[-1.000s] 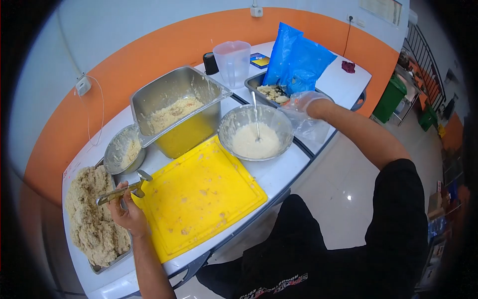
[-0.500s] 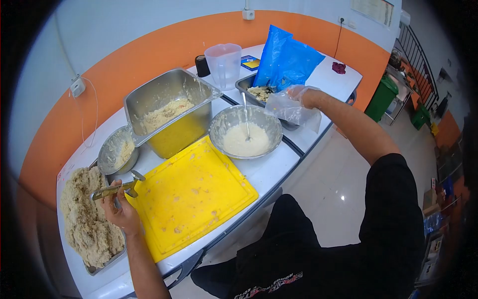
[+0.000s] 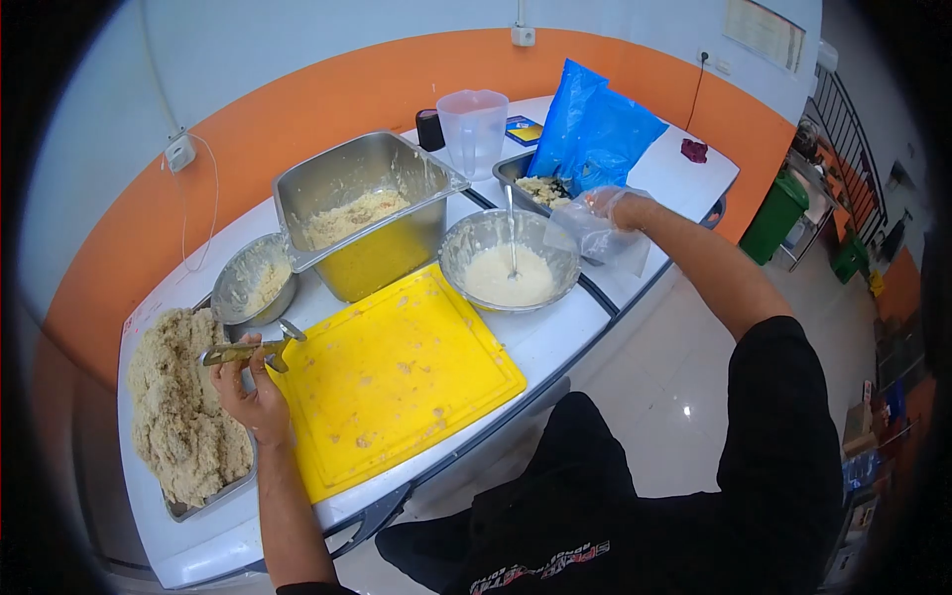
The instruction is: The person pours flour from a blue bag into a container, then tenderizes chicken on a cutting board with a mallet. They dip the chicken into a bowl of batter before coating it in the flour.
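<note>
My left hand [image 3: 254, 399] holds a metal tool with a flat handle [image 3: 236, 353] over the left edge of the yellow cutting board [image 3: 397, 372]. My right hand [image 3: 613, 210], in a loose clear plastic glove, is over the near side of a metal tray [image 3: 508, 171] at the back right; its fingers are blurred by the plastic. In that tray lie a crumbly pale mix and a blue plastic bag [image 3: 595, 129]. Left of my right hand stands a metal bowl [image 3: 454, 260] of white batter with a spoon [image 3: 512, 238] in it.
A tray heaped with breadcrumb-like mix [image 3: 178, 407] lies at the far left. Behind the board stand a small metal bowl [image 3: 230, 288] and a deep metal container [image 3: 382, 248]. Farther back are a clear plastic jug [image 3: 472, 134], a black object [image 3: 429, 130] and a dark red item [image 3: 694, 151].
The whole view has shifted slightly, moving the table right and down in the frame. Both hands keep nearly the same places, my left still holding the tool.
</note>
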The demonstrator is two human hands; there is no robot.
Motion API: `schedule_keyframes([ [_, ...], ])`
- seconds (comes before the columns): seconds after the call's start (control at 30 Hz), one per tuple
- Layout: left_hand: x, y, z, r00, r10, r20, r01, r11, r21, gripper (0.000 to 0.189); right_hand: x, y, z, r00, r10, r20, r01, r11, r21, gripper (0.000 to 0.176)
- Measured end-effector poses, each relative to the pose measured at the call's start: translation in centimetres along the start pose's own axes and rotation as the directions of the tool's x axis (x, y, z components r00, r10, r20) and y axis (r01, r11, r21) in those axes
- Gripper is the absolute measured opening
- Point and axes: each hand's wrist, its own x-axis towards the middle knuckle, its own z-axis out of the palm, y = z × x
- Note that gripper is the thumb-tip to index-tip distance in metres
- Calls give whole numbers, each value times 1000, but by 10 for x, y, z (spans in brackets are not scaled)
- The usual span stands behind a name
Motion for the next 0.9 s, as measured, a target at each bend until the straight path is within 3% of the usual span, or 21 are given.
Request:
schedule_keyframes([
  [0.03,-1,-2,1,1000,-13,-11,13,1000,-28,18,5,10,2,1000,5,-2,-5,1000,-3,34],
  [0.1,-1,-2,0,1000,-19,-1,19,999,-28,18,26,53,15,953,-256,-161,232,960,-156,37],
  [0.23,-4,-6,2,999,-36,2,36,997,-66,19,21,80,-7,900,-324,-290,296,945,-139,40],
  [0.3,-5,-10,3,999,-37,0,37,997,-71,20,-12,42,-55,996,-36,-80,48,989,143,49],
  [0.4,-6,-13,4,999,-45,-7,45,996,-77,21,-48,14,-91,999,-34,-14,36,973,227,62],
  [0.43,-6,-13,4,998,-59,-12,58,995,-83,21,-47,16,-92,1000,10,-23,-1,935,356,56],
  [0.53,-7,-14,5,997,-73,-19,70,990,-119,21,-62,8,-112,990,135,41,-138,861,490,53],
  [0.57,-7,-14,5,997,-73,-17,71,990,-119,21,-56,18,-112,995,91,-43,-70,937,341,50],
  [0.6,-7,-15,4,998,-68,-12,66,993,-94,21,-45,33,-112,995,92,-42,-72,937,341,50],
  [0.67,-7,-17,4,998,-64,-2,64,995,-70,21,-31,50,-113,994,-63,-91,75,987,140,43],
  [0.7,-8,-18,5,997,-76,-14,73,990,-119,21,-32,50,-113,994,-61,-87,73,987,140,43],
  [0.77,-9,-18,7,996,-89,-24,84,982,-170,21,-40,44,-118,986,111,-121,-59,926,372,33],
  [0.8,-8,-15,6,996,-88,-17,84,983,-164,20,-45,36,-123,987,111,-118,-60,927,371,33],
  [0.87,-6,-12,5,996,-88,-6,86,984,-159,20,-58,23,-132,985,106,-137,-93,991,101,29],
  [0.9,-5,-10,5,997,-79,-3,77,985,-155,20,-66,17,-135,985,106,-134,-93,991,99,29],
])
